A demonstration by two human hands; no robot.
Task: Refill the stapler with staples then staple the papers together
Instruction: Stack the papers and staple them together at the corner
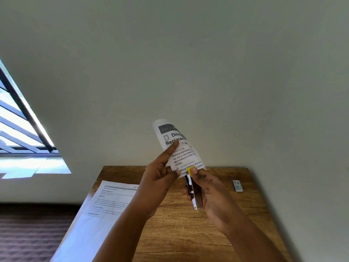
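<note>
My left hand [160, 178] holds up a curled set of printed papers [179, 148] above the wooden table [188, 233], index finger pressed on the front sheet. My right hand [209, 193] grips a metal stapler [193, 193] with a yellow tip, its mouth clamped on the lower edge of the papers. A small box of staples [237, 185] lies on the table to the right, apart from both hands.
More printed sheets [98, 214] lie on the table's left side, overhanging its left edge. A plain wall rises right behind the table. A barred window [20, 129] is at the left, with dark carpet below.
</note>
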